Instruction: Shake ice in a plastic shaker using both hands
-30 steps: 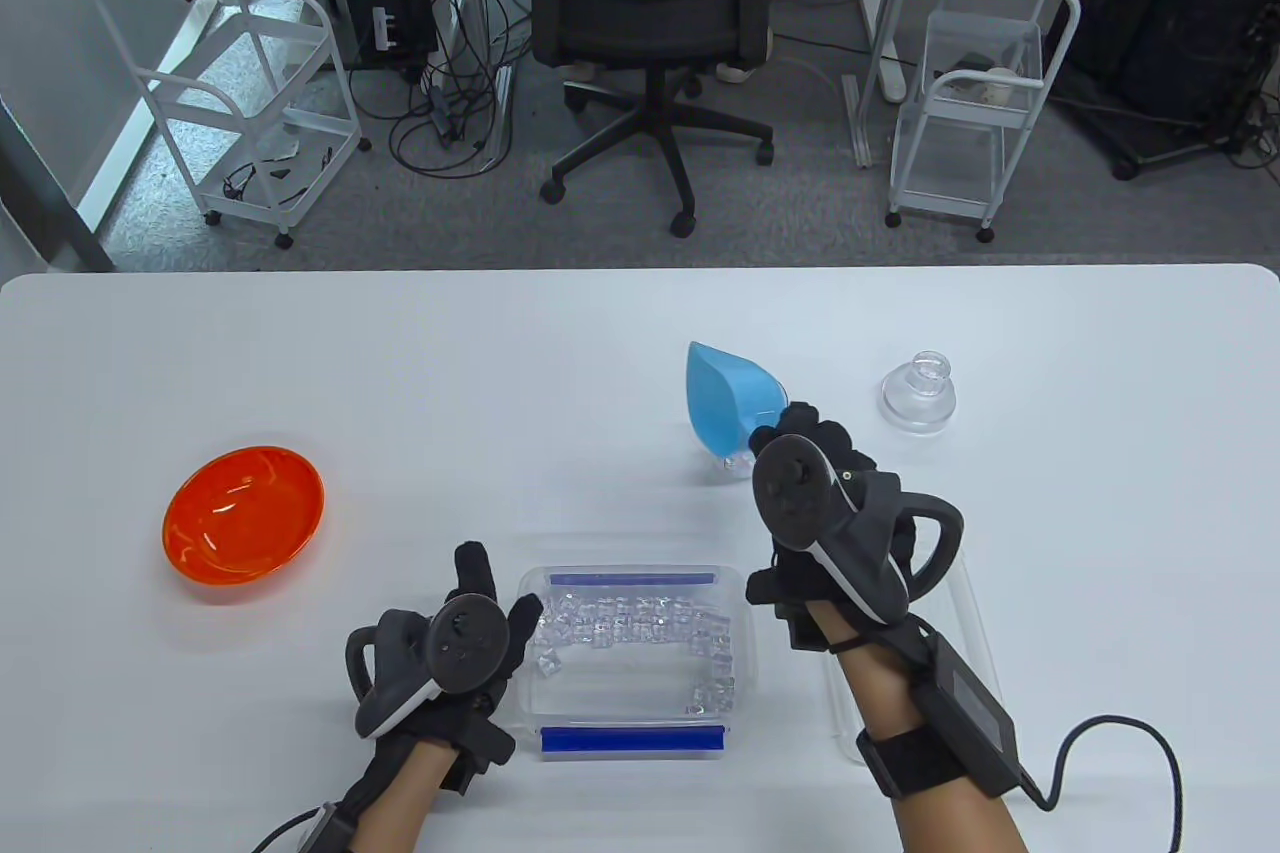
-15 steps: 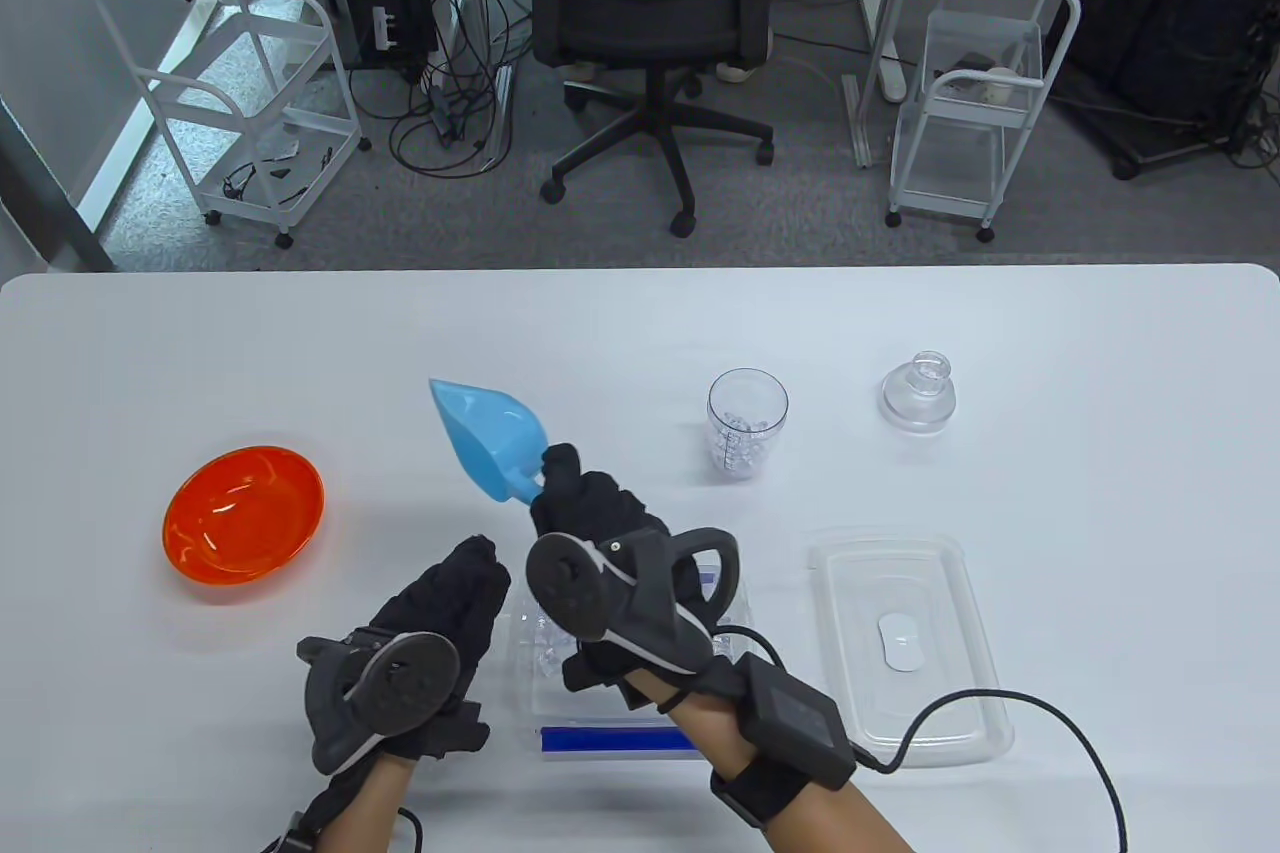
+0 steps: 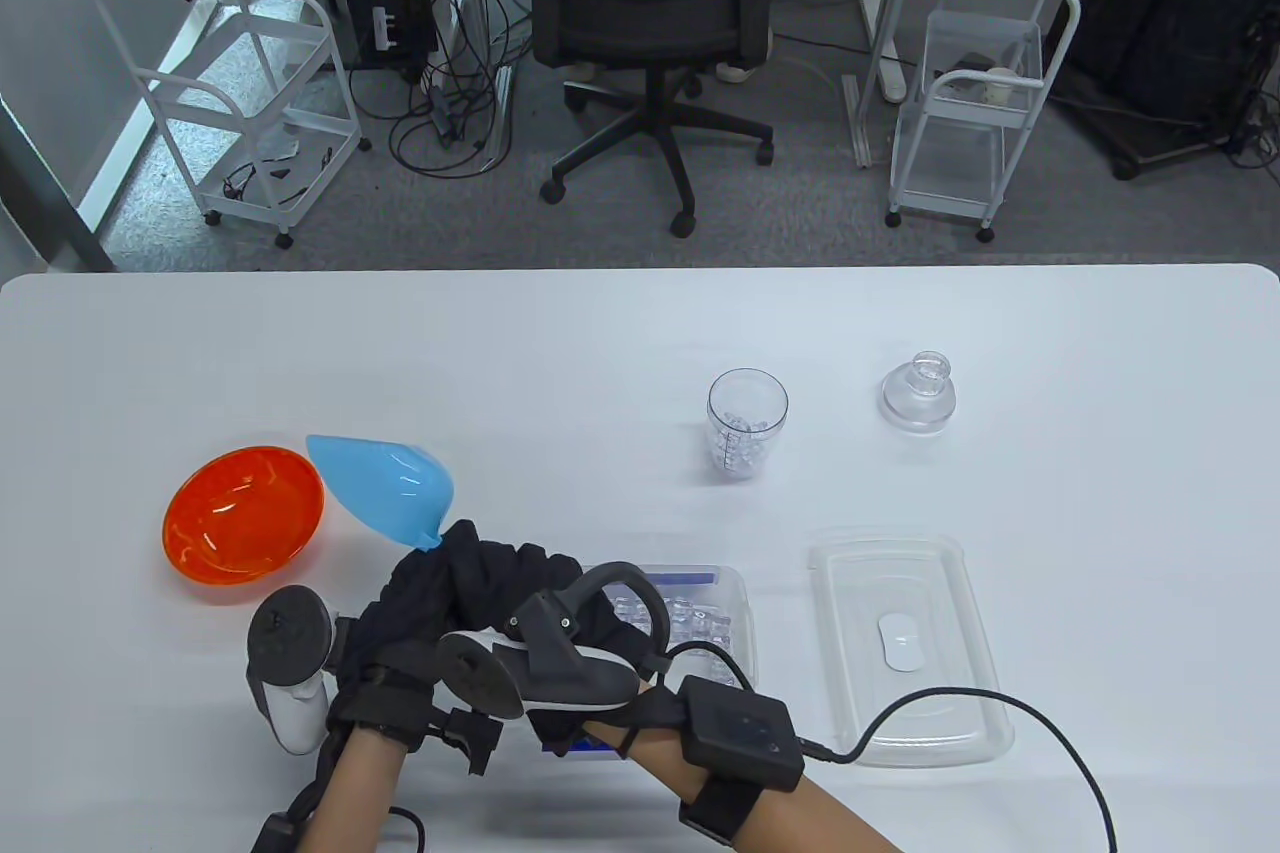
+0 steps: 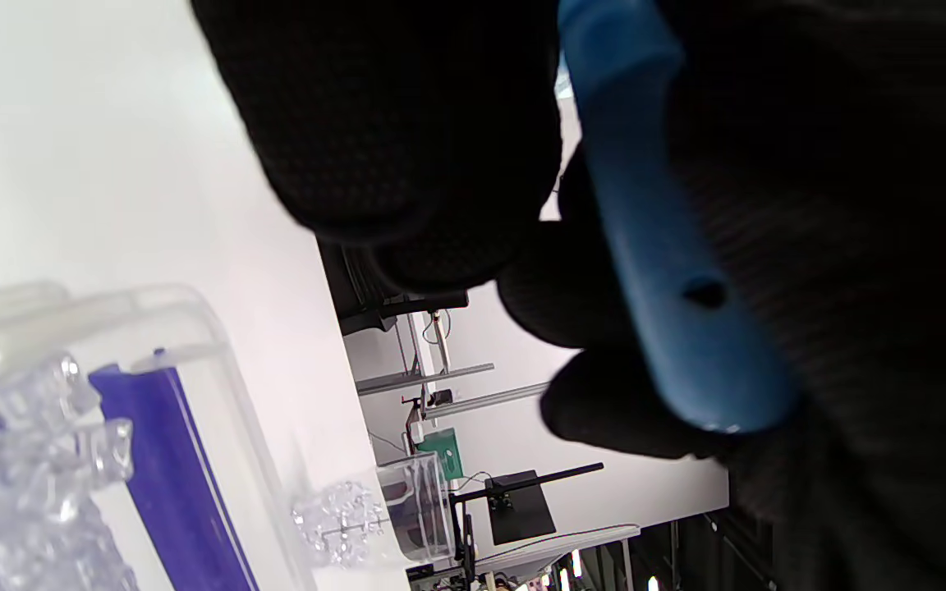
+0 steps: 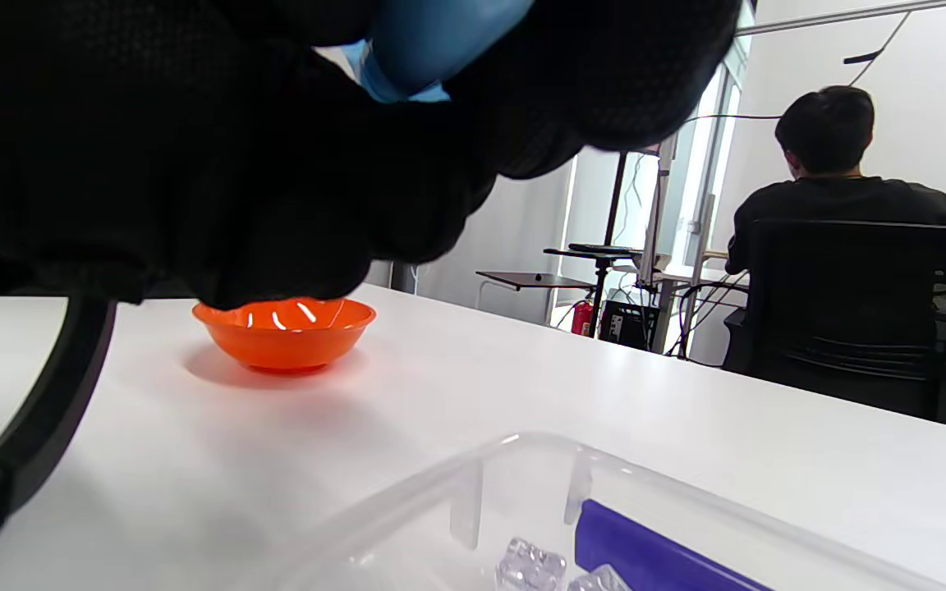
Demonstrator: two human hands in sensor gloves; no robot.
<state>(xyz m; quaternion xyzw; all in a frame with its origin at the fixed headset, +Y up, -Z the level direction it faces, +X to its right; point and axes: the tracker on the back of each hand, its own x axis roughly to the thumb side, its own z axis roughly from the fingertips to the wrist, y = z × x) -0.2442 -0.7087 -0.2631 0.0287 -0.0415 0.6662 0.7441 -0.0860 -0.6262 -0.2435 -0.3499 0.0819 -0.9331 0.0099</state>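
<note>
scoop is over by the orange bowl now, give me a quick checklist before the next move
1. Blue scoop held: ok, both hands grip the handle; right hand, left hand.
2. Scoop empty: cannot tell, its underside faces the camera.
3. Ice in shaker cup: ok, some at the bottom.
4. Shaker cup upright, open: ok.
5. Shaker lid within reach: ok, on the table beside the cup.
6. Orange bowl free of ice: ok.

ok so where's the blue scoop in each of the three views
Table view: blue scoop at lower left, its bowl beside the orange bowl, handle hidden in the gloved hands.
Left wrist view: only its handle, upper right, among dark fingers.
Right wrist view: a sliver at top centre, above the fingers.
Shared landmark: the clear ice box.
</note>
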